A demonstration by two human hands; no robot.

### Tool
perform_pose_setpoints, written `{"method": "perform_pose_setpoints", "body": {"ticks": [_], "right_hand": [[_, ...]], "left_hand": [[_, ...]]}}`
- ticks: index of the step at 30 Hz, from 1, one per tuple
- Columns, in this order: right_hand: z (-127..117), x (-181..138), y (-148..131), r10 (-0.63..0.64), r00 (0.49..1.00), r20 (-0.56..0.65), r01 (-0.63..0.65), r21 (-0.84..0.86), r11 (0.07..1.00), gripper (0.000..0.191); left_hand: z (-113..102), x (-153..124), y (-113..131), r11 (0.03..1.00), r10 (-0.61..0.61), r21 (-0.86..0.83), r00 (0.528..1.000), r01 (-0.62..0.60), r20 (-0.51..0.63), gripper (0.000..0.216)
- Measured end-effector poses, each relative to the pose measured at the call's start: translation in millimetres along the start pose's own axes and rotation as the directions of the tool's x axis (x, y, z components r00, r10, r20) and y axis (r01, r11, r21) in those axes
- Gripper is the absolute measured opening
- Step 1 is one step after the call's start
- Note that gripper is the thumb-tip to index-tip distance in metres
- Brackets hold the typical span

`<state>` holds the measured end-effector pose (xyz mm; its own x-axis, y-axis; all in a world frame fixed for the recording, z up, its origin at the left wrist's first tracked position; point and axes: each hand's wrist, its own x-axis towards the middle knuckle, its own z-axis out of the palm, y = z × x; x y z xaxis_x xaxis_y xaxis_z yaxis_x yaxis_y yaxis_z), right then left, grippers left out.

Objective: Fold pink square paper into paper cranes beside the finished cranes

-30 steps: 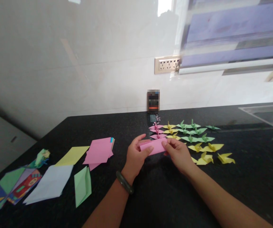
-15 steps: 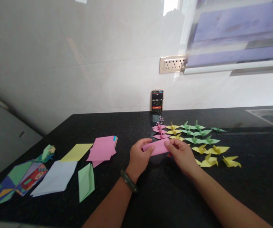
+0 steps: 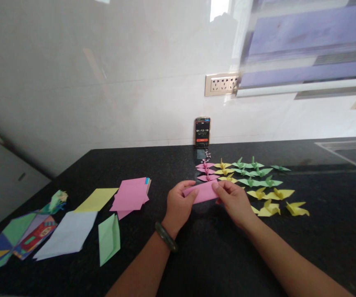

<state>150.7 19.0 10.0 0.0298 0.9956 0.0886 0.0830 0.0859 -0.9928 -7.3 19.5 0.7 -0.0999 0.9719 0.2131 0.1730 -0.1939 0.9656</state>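
A folded strip of pink paper (image 3: pixel 204 193) is held between both hands over the dark counter. My left hand (image 3: pixel 179 203) pinches its left end, thumb on top. At the other end, my right hand (image 3: pixel 233 202) grips the paper with thumb and fingers; some fingers are hidden behind it. Just beyond the strip stand pink paper cranes (image 3: pixel 207 171) in a short column. Yellow paper cranes (image 3: pixel 269 208) and green paper cranes (image 3: pixel 255 172) spread to the right of them. A dark bangle (image 3: pixel 166 237) circles my left wrist.
Left of my hands lie pink paper sheets (image 3: pixel 130 194), a folded green paper (image 3: pixel 109 239), a yellow sheet (image 3: pixel 96 200), white paper (image 3: pixel 68 235) and a colourful printed packet (image 3: pixel 17 241). A phone (image 3: pixel 202 132) showing a timer leans against the wall. A sink edge (image 3: pixel 347 154) is at far right.
The whole view has shifted slightly, with things appearing a little further left. Both hands keep the same hold on the pink paper. The phone's timer has advanced one second.
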Motion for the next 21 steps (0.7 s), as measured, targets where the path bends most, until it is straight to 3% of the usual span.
{"method": "perform_pose_setpoints", "body": {"ticks": [13,21], "right_hand": [[-0.1,-0.9,-0.7,0.011,1.000,-0.010,-0.011,0.023,1.000,0.033],[-1.0,0.5,-1.4,-0.003,0.999,-0.035,0.003,0.000,1.000,0.033]], "left_hand": [[-0.2,-0.6,5.5,0.995,-0.075,-0.069,0.997,0.075,-0.005,0.030],[1.1,-3.0,8.8,0.999,-0.046,-0.015,0.999,0.047,0.017,0.029]]}}
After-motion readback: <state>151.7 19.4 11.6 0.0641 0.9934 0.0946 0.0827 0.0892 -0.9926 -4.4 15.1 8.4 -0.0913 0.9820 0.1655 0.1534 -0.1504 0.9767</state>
